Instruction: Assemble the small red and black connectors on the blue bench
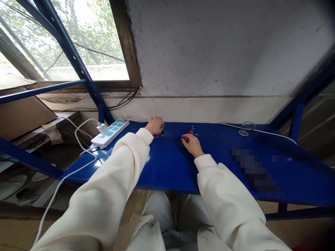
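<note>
Both my arms, in white sleeves, reach over a blue metal shelf [167,167]. My left hand [155,125] rests near the back of the shelf, its fingers curled round a small dark and red object that I cannot make out. My right hand [192,143] lies on the shelf a little to the right, with the fingers bent and something small and red at the fingertips. Just beyond it stand a small red part and a small clear part [190,130]. Several tiny dark pieces [207,131] lie in a row further right.
A white power strip [110,132] with blue sockets and a plugged-in charger lies at the shelf's back left, its white cable trailing off the edge. A clear round lid and dish [246,128] sit at the back right. Blue frame struts, a window and a wall stand behind.
</note>
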Available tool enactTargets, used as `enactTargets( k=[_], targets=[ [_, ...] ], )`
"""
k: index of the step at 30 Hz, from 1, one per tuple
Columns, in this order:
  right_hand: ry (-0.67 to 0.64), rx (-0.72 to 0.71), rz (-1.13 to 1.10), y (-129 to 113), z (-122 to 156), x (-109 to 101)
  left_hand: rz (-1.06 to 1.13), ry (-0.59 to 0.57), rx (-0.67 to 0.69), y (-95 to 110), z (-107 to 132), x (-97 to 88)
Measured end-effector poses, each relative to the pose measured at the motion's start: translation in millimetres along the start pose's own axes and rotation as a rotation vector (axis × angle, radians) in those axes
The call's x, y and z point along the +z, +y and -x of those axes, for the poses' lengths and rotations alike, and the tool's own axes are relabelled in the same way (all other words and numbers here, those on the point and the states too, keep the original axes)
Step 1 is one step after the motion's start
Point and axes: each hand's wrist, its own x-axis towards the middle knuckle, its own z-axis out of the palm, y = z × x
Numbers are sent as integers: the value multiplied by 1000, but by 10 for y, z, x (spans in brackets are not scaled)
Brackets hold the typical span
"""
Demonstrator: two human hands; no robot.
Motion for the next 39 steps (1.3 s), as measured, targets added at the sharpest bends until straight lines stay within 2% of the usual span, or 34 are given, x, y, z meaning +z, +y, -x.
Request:
enactTargets(
  k=[16, 27, 39],
  targets=[
    [26, 0, -40, -2, 11, 5, 4, -6, -52, -182, 35, 220],
    [40, 7, -43, -15, 11, -13, 92, 5, -81, -191, 56, 227],
    [39, 19, -63, -19, 10, -32, 79, -7, -97, -204, 50, 236]
  ],
)
